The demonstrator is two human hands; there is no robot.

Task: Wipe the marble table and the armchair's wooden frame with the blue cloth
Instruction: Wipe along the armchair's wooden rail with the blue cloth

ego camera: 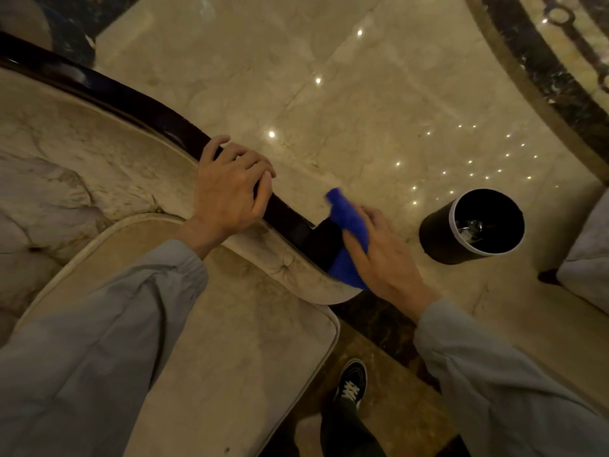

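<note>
The armchair's dark, glossy wooden frame (131,100) curves from the upper left down to the middle of the head view, edging pale tufted upholstery (82,166). My left hand (227,189) grips the top of that rail, fingers curled over it. My right hand (382,255) presses the blue cloth (349,222) against the lower end of the frame, where the arm bends downward. Part of the cloth sticks out above my fingers and part shows below my palm. The marble table is not in view.
A black cylindrical bin (471,225) with some rubbish inside stands on the polished marble floor (362,94) to the right. The chair's seat cushion (247,357) lies below my arms. Another pale upholstered seat (590,258) is at the right edge. My shoe (352,380) is beside the chair.
</note>
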